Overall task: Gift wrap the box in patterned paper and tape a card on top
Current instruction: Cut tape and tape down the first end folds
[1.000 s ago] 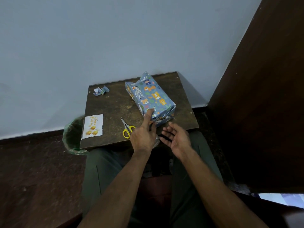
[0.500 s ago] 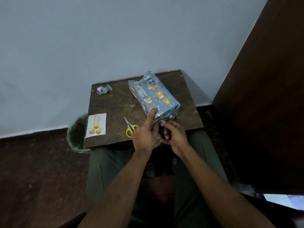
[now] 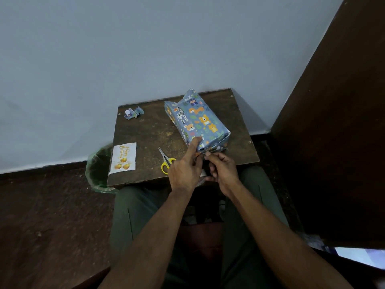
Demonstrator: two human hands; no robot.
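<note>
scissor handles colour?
Yellow, on the scissors beside the left hand; head view.

A small dark wooden table (image 3: 150, 130) carries four things — a wrapped box (image 3: 198, 119) toward its far right corner, a paper scrap (image 3: 134, 112) at the far left corner, a card (image 3: 124, 157) at the left edge, and scissors (image 3: 166, 161) near the front edge.
</note>
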